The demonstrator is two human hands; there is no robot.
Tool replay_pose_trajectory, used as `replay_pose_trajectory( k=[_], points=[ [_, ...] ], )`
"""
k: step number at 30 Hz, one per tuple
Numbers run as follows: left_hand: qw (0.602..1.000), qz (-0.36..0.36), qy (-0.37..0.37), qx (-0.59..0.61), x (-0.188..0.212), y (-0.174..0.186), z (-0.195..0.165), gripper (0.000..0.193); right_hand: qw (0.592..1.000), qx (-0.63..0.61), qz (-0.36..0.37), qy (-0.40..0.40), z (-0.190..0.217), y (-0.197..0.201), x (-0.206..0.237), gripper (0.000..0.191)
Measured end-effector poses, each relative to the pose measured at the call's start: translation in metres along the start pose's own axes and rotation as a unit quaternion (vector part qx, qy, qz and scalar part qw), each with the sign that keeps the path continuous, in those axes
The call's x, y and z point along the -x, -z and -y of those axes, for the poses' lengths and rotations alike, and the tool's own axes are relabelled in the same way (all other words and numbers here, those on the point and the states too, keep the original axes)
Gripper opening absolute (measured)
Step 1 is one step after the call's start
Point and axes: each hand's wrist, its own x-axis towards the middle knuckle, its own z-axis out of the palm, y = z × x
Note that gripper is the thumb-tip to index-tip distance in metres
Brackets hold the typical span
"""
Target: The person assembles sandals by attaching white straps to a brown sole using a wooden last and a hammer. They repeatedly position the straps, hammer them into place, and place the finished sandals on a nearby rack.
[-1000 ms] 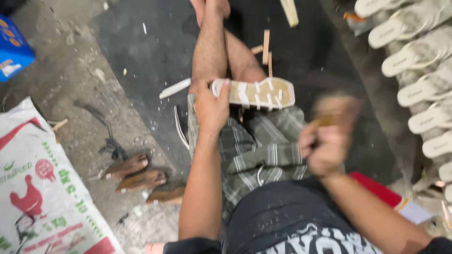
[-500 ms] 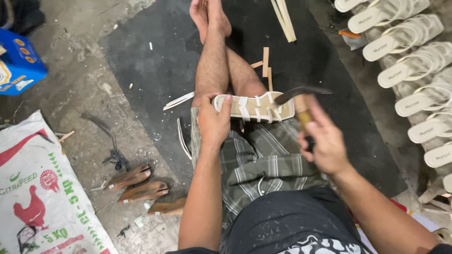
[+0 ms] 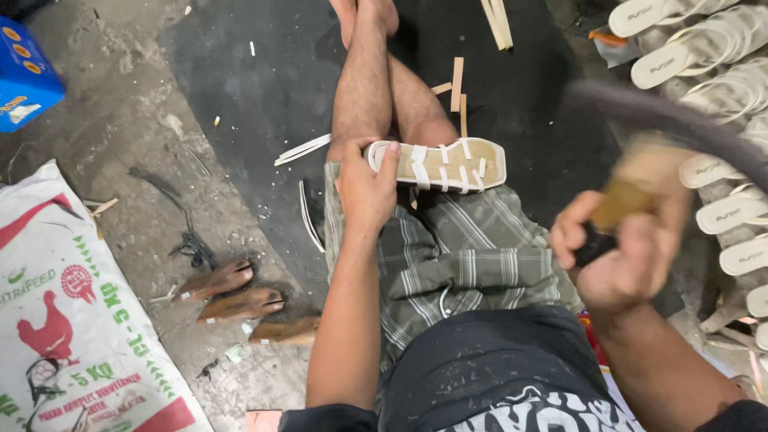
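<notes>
Tan sandal sole [image 3: 448, 164] with white straps, on green-grey plaid shorts [image 3: 456, 256]; black mat [image 3: 264, 88]; blue box [image 3: 24, 80] with orange spots; white sack [image 3: 72, 320] printed red and green; white sandals [image 3: 720, 48].

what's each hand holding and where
Left hand grips the sandal sole at its rounded end, on the lap. Right hand holds a motion-blurred hammer by its handle.
</notes>
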Motion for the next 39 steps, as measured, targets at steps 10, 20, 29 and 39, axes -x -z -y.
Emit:
replay_pose_trajectory(
  k=[10, 20, 29, 39],
  points=[
    [0.996, 0.011, -0.052, 0.077, 0.006, 0.013, 0.005, 0.038, 0.896, 0.344, 0.219, -0.174, -0.053, 0.032, 0.020, 0.052],
    [0.981, 0.027, -0.123, 0.147, 0.014, 0.065, 0.046, 0.018, 0.871, 0.465, 0.090, -0.131, -0.063, 0.060, -0.078, 0.016],
    [0.980, 0.005, -0.118, 0.161, -0.027, 0.056, 0.066, 0.016, 0.785, 0.567, 0.094, -0.233, -0.365, 0.019, -0.255, 0.020],
    [0.988, 0.013, -0.093, 0.126, -0.037, 0.048, 0.059, 0.017, 0.785, 0.595, 0.051, -0.166, -0.412, 0.024, -0.258, 0.015]
  ],
)
